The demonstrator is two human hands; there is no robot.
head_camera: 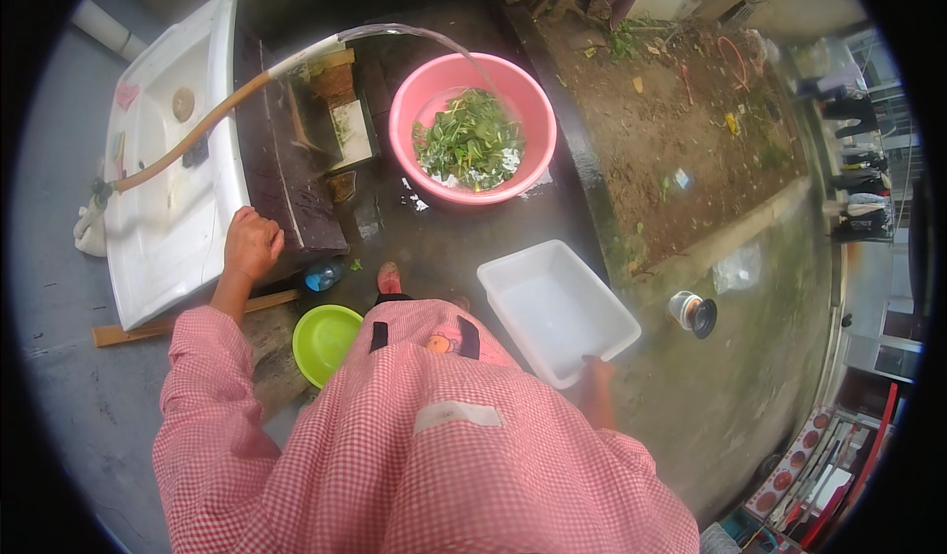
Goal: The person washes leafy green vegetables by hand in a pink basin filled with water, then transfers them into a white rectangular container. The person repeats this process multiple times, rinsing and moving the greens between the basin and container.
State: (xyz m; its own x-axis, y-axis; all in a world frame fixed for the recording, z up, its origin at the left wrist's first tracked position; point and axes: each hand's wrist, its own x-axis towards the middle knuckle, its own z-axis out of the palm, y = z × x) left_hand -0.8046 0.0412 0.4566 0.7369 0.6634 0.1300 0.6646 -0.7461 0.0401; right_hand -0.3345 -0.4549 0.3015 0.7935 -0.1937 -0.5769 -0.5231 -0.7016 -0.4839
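Observation:
My left hand [252, 242] is curled at the near right rim of a white sink [222, 184]; whether it grips the rim is unclear. My right hand [596, 387] holds the near edge of a white plastic tub [551, 310], which has no visible contents. Ahead, a pink plastic basin [473, 197] holds leafy greens [473, 139] in water. An orange-brown hose [214, 114] with a pale end section runs from a tap [100, 195] across the sink, and water arcs from it into the basin.
A lime-green bowl [325, 343] sits near my body on the left, with a blue-tinted plastic bottle [323, 275] beyond it. A wooden plank [140, 330] lies below the sink. At the right are a soil bed [666, 139], a small round container [692, 313] and a clear plastic bag [737, 267].

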